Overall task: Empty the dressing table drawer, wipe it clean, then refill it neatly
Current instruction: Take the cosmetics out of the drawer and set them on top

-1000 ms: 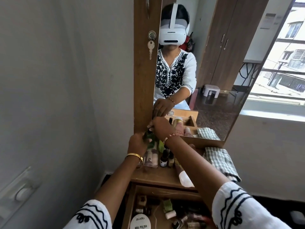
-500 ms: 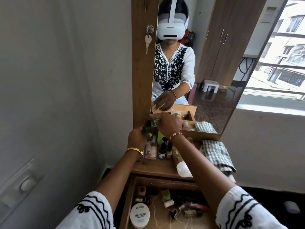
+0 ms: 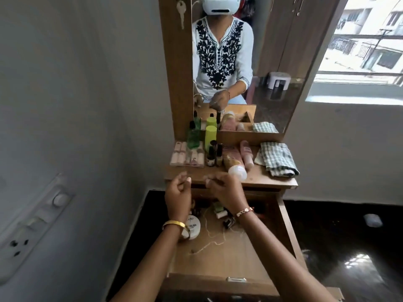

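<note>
wooden drawer (image 3: pixel 285 223) pulled open under dressing table top (image 3: pixel 268 179), half emptied. left hand (image 3: pixel 177 196) and right hand (image 3: pixel 226 191) hover over it, fingers loosely curled, holding nothing. bottles (image 3: pixel 210 138) stand on top beside checked cloth (image 3: pixel 277 159). next: reach down for nail polish tub (image 3: pixel 194 225) and remaining bits.

A key (image 3: pixel 181 12) hangs beside the mirror (image 3: pixel 272 62); a switchboard (image 3: pixel 32 225) is on the wall.

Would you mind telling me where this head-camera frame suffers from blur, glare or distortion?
Head view: both hands, left and right, show motion blur; the window is overexposed; glare streaks the dark floor; wide-angle distortion bends the wall switch panel.
</note>
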Motion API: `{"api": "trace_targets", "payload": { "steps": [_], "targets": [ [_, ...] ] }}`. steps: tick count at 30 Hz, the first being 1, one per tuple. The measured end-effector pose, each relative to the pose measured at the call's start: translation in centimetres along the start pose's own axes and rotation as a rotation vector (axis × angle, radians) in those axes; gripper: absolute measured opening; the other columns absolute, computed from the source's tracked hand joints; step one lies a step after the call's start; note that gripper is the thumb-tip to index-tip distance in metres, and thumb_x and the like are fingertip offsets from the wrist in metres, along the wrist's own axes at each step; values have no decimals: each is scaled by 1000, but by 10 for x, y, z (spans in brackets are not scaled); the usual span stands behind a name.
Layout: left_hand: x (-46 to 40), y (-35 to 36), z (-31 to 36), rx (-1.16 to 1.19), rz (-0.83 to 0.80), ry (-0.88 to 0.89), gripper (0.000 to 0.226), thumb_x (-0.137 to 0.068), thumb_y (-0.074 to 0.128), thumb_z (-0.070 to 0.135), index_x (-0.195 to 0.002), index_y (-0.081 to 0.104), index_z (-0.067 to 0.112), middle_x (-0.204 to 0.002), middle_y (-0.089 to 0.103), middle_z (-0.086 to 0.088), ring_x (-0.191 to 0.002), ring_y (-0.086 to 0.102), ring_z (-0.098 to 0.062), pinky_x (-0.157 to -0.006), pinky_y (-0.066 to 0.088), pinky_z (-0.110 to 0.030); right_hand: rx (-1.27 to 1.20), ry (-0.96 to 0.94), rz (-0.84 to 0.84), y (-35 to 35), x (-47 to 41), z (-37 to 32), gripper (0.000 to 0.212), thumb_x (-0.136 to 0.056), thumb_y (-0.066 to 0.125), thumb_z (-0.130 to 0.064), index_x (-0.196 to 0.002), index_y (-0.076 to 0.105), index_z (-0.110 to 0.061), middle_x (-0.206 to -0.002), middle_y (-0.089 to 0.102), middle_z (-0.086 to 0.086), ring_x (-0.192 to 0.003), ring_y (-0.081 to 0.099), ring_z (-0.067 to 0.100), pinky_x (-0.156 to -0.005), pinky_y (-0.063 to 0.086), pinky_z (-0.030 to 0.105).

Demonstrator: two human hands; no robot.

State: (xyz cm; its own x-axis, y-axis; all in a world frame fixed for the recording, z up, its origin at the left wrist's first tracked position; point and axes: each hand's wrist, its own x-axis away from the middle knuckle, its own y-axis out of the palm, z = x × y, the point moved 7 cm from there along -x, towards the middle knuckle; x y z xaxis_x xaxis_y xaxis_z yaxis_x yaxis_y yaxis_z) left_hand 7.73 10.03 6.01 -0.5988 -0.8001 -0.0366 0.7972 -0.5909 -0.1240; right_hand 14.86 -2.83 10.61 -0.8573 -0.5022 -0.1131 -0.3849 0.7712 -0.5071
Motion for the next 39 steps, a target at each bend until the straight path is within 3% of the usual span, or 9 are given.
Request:
{"api": "trace_targets", "payload": {
  "steps": [6, 9, 16, 22, 24, 26, 31, 34, 39],
  "targets": [
    [28, -22, -39, -23, 109, -75, 21, -92, 49, 12, -108, 63, 8, -99, 66, -12, -83, 60, -18, -63, 46, -17, 341, 296, -316, 69, 34, 69, 24, -89, 58, -20, -103, 67, -3, -108, 69, 16, -103, 63, 30, -96, 46, 37],
    [35, -31, -43, -50, 150, -32, 21, -92, 48, 11, -106, 62, 7, -101, 67, -15, -80, 60, -17, -63, 44, -13, 456, 350, -425, 92, 41, 84, 34, -91, 56, -25, -115, 58, -1, -117, 63, 19, -110, 59, 32, -93, 46, 35],
    [37, -33, -34, -189, 136, 96, 22, -91, 48, 5, -107, 62, 1, -106, 63, -17, -70, 51, 1, -59, 40, 2, 430, 433, -353, 108, 46, 96, 35, -86, 62, -24, -115, 58, -5, -118, 63, 15, -108, 61, 28, -91, 51, 35],
    [43, -30, -28, -245, 108, 178, 21, -92, 47, 9, -108, 61, 7, -109, 60, -10, -80, 52, -7, -59, 42, -3, 301, 471, -298, 107, 53, 101, 33, -83, 67, -20, -112, 57, -7, -113, 64, 12, -104, 62, 26, -88, 53, 35],
    [43, -29, -28, -249, 88, 174, 21, -92, 47, 9, -108, 61, 7, -109, 59, -10, -84, 52, -9, -61, 42, -5, 203, 533, -290, 106, 56, 103, 23, -80, 71, -18, -97, 57, -10, -96, 65, 8, -85, 63, 21, -69, 56, 31],
    [44, -28, -27, -266, 72, 171, 21, -92, 47, 9, -107, 62, 7, -109, 60, -10, -86, 53, -11, -68, 40, -11, -3, 622, -257, 101, 59, 105, 22, -78, 73, -14, -86, 53, -12, -81, 60, 5, -63, 56, 14, -48, 48, 23],
    [49, -14, -31, -397, -68, 176, 25, -92, 48, 13, -112, 61, 7, -116, 57, -9, -105, 58, -22, -85, 47, -25, -296, 609, -90, 59, 60, 103, 17, -78, 72, -5, -83, 56, -12, -83, 65, 9, -55, 56, 12, -41, 46, 15],
    [55, 1, -34, -577, -192, 211, 32, -91, 48, 20, -120, 58, 11, -122, 57, -8, -114, 55, -24, -96, 47, -35, -425, 571, 20, 37, 65, 104, 20, -79, 69, -1, -95, 57, -3, -80, 65, 11, -48, 55, 10, -39, 45, 14],
    [62, 13, -39, -520, -317, 26, 29, -93, 48, 23, -114, 62, 10, -115, 66, -13, -104, 60, -27, -74, 38, -22, -623, 525, 37, 30, 69, 100, 13, -85, 65, -9, -93, 59, -2, -72, 63, 9, -52, 53, 16, -42, 46, 18]
  ]
}}
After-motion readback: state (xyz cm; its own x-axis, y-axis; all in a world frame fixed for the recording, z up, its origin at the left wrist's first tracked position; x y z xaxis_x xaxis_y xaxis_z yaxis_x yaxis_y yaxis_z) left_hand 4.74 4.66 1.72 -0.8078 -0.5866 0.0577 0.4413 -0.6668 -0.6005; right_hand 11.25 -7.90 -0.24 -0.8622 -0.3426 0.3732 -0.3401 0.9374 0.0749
